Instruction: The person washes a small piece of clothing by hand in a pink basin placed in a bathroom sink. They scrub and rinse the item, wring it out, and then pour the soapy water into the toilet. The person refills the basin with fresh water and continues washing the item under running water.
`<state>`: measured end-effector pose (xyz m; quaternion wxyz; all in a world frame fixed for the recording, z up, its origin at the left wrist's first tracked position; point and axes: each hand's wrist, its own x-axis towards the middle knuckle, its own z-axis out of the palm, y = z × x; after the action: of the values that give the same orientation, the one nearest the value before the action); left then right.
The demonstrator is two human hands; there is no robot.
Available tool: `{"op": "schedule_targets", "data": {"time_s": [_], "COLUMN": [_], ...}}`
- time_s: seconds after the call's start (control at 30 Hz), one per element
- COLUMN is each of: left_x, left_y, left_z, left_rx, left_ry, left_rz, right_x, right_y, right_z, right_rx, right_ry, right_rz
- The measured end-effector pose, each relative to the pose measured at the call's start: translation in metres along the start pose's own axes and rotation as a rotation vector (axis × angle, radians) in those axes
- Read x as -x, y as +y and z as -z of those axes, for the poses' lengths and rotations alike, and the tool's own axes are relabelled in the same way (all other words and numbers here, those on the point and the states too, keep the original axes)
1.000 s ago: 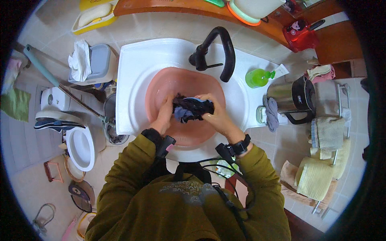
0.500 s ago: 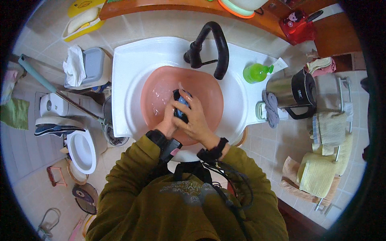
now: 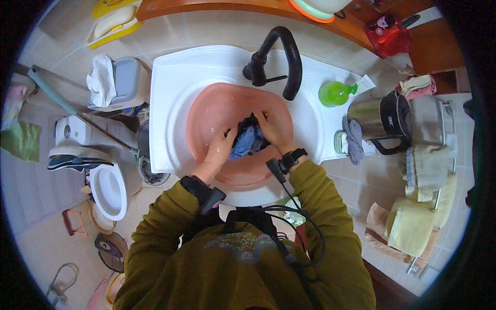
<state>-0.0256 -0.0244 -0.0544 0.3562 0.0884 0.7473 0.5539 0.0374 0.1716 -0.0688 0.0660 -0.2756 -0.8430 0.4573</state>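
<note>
A wet blue and black cloth (image 3: 245,140) is spread between my two hands, low in a pink basin (image 3: 206,101). My left hand (image 3: 220,146) pinches its left edge, fingers closed. On the other side, my right hand (image 3: 274,130) grips the dark upper right edge. Whether it is a garment I cannot make out, since it is bunched. The basin holds some water and rests in a white sink (image 3: 168,98). Behind it a black faucet (image 3: 292,62) arches over the basin's far right rim.
To the sink's right are a green pump bottle (image 3: 335,94), a white tube (image 3: 366,84), a steel kettle (image 3: 373,118) and a grey cloth (image 3: 353,142). A grey-lidded bin (image 3: 126,82), a mop handle (image 3: 67,108) and a toilet (image 3: 109,191) are on the left. A wooden shelf (image 3: 206,8) runs above.
My hands have moved apart from being clasped around the bunched cloth. It is now opened out between them, with more blue showing. The view has shifted slightly.
</note>
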Motion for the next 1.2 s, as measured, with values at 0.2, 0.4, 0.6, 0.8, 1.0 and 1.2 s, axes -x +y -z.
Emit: {"op": "schedule_targets", "data": {"time_s": [0.2,0.4,0.6,0.8,1.0,1.2], "left_x": [0.005,0.014,0.021,0.016,0.020,0.029], "left_y": [-0.005,-0.004,-0.005,-0.009,-0.010,0.010], "left_z": [0.021,0.019,-0.005,-0.030,-0.028,-0.026], "left_rx": [0.037,0.424,0.797,1.110,1.159,1.180], "left_ry": [0.079,-0.134,-0.383,-0.454,-0.479,-0.484], "left_rz": [-0.112,0.310,0.664,0.472,0.571,0.562], "right_x": [0.024,0.028,0.053,0.099,0.124,0.116], "right_y": [0.022,0.026,-0.036,-0.084,-0.101,-0.093], "right_z": [0.000,-0.007,0.037,0.056,0.069,0.080], "right_rx": [0.396,0.525,0.327,-0.011,-0.236,-0.538], "right_ry": [-0.077,-0.195,-0.038,-0.346,-0.519,-0.617], "right_rz": [0.370,0.216,0.518,0.501,0.447,0.189]}}
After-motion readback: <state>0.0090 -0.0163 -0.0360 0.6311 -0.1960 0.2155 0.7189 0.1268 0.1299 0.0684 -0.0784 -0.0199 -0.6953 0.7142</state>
